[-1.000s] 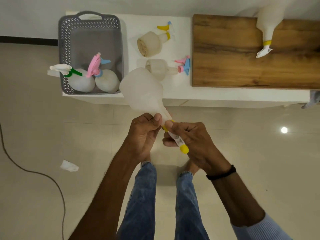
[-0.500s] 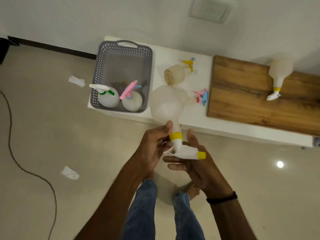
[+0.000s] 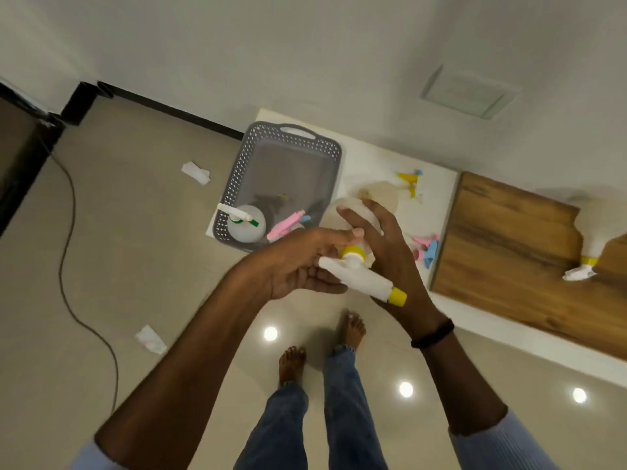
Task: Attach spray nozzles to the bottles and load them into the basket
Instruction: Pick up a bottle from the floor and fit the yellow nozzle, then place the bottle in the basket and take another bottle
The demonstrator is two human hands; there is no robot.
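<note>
Left hand [image 3: 298, 266] pinches the white spray nozzle [image 3: 359, 279] between thumb and fingers. Right hand [image 3: 386, 252] lies flat-fingered against the bottle [image 3: 349, 202], up in the air just in front of the grey basket [image 3: 291, 139] on the worktop [image 3: 369, 154]. Yellow collar [image 3: 353, 251] looks seated, so brace the bottle, give one last snug twist, then lower it upright beside the green-trigger bottle [image 3: 242, 227].
</note>
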